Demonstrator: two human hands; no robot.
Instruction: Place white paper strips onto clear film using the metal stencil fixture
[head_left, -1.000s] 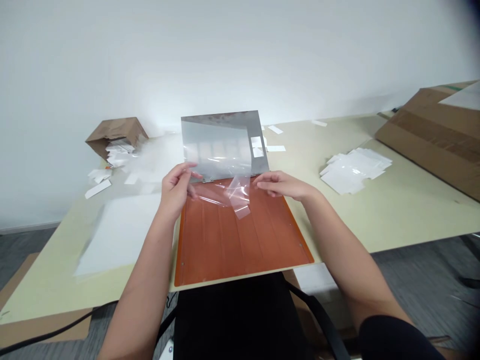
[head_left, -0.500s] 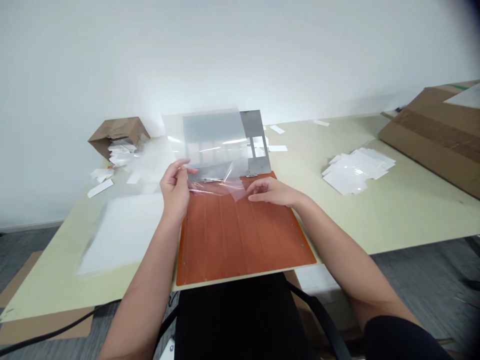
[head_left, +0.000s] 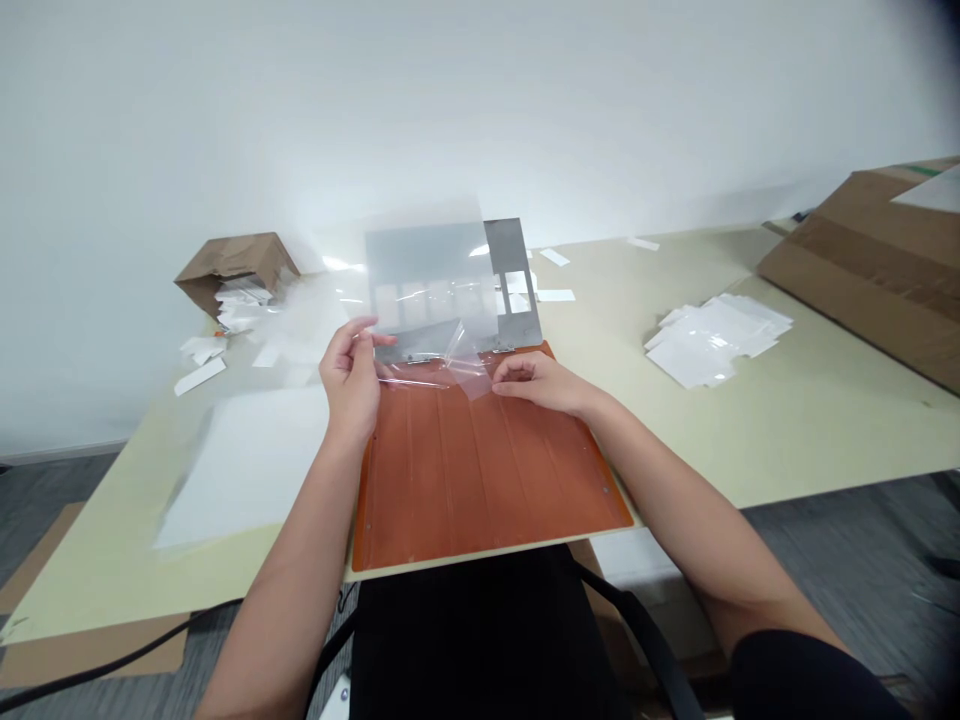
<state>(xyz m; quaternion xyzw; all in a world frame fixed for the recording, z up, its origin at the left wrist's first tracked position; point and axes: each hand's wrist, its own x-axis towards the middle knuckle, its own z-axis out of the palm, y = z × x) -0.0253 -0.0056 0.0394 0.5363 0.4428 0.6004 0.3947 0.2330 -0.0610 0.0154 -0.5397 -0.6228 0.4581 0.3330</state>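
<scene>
A clear plastic sheet (head_left: 427,265) is held up in front of me, its near edge lifted and curled. My left hand (head_left: 351,375) grips its left near corner between thumb and fingers. At the right near corner, my right hand (head_left: 544,383) has thumb and fingertips pinched together on the film. Beneath both hands lies an orange-brown board (head_left: 487,480) with faint creases running along it. Hinged at its far edge, a grey metal plate (head_left: 508,245) with rectangular cut-outs stands raised, partly seen through the sheet.
To the left lie a stack of clear sheets (head_left: 240,465) and a tipped brown box (head_left: 244,260) spilling white pieces (head_left: 244,305). At the right are a pile of film-covered white cards (head_left: 716,340) and a large cardboard box (head_left: 877,270). White strips (head_left: 555,257) lie behind the plate.
My right fingers have closed from a looser curl into a pinch at the sheet's corner. The sheet's far part has shifted slightly upward. My left hand stays in place.
</scene>
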